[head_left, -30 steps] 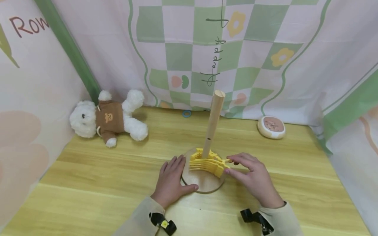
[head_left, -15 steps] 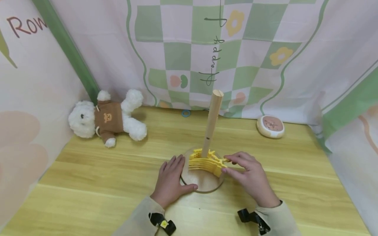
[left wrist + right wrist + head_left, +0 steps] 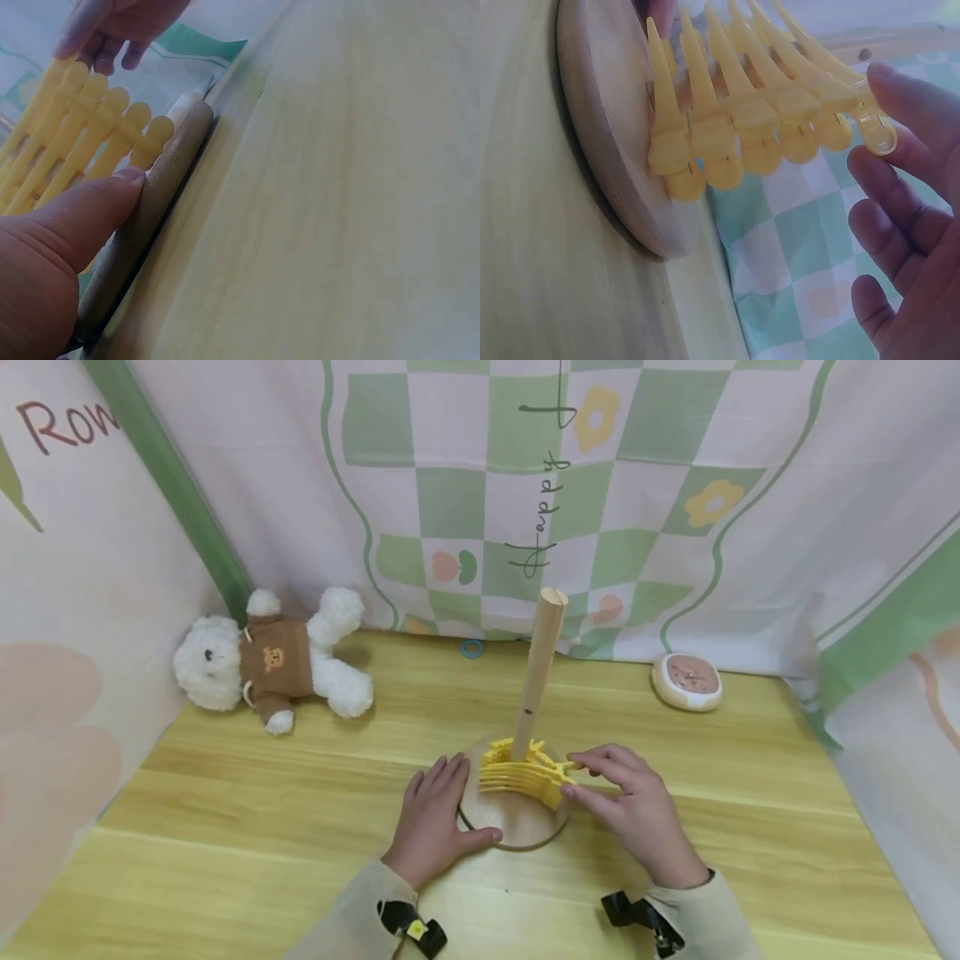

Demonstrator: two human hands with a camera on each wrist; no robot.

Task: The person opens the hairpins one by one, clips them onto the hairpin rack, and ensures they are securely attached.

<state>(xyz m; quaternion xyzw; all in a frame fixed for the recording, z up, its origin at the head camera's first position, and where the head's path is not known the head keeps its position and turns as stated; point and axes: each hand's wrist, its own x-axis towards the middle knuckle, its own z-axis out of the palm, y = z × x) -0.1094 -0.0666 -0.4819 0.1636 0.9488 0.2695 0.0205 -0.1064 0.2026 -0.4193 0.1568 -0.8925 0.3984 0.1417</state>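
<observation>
Several curved yellow plastic pieces with rounded ends lie stacked in layers about the foot of an upright wooden rod. The rod rises from a round wooden base. My right hand pinches the end of the topmost yellow piece between thumb and index finger, at the stack's right side; its other fingers hold nothing in the right wrist view. My left hand rests on the base's left rim with fingers extended. In the left wrist view its thumb lies near the lowest piece's rounded end.
A white plush toy in a brown top lies at the table's back left. A small blue ring lies by the curtain. A rounded white-and-pink device sits at the back right. The wooden table surrounds the base.
The view has shifted very slightly. My right hand still pinches the top piece's end, its index finger a touch lower on it. My left hand stays on the base.
</observation>
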